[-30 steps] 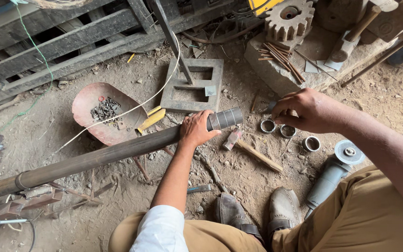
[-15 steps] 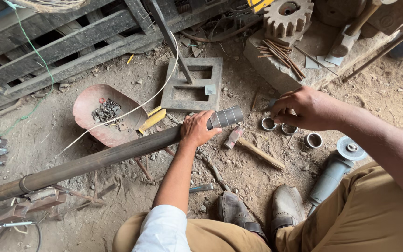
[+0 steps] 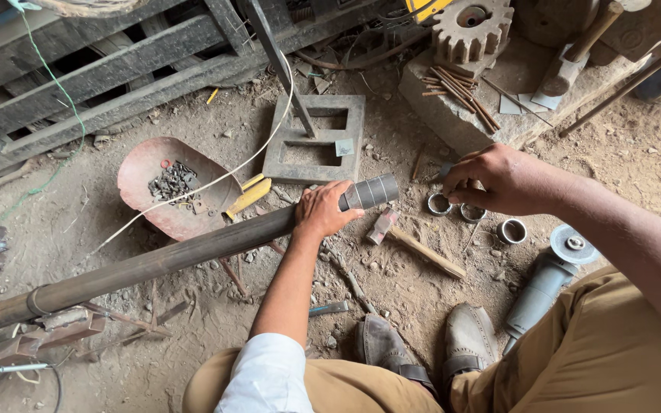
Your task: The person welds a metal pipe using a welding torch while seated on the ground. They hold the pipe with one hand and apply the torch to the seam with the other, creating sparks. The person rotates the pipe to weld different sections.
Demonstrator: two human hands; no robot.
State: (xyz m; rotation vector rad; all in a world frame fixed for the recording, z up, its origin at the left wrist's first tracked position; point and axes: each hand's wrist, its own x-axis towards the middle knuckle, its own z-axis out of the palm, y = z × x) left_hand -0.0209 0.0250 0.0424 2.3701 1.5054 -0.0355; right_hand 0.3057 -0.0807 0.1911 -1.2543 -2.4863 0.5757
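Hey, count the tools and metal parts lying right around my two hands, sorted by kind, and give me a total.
Long pipe, gripped by the left hand: 1
Short metal rings on the ground by the right hand: 3, at and
Hammer: 1
Angle grinder: 1
Total: 6

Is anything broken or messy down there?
Nothing looks broken. Small metal scraps sit heaped in a rusty red pan, and short metal rings lie loose in the dirt beside the right hand.
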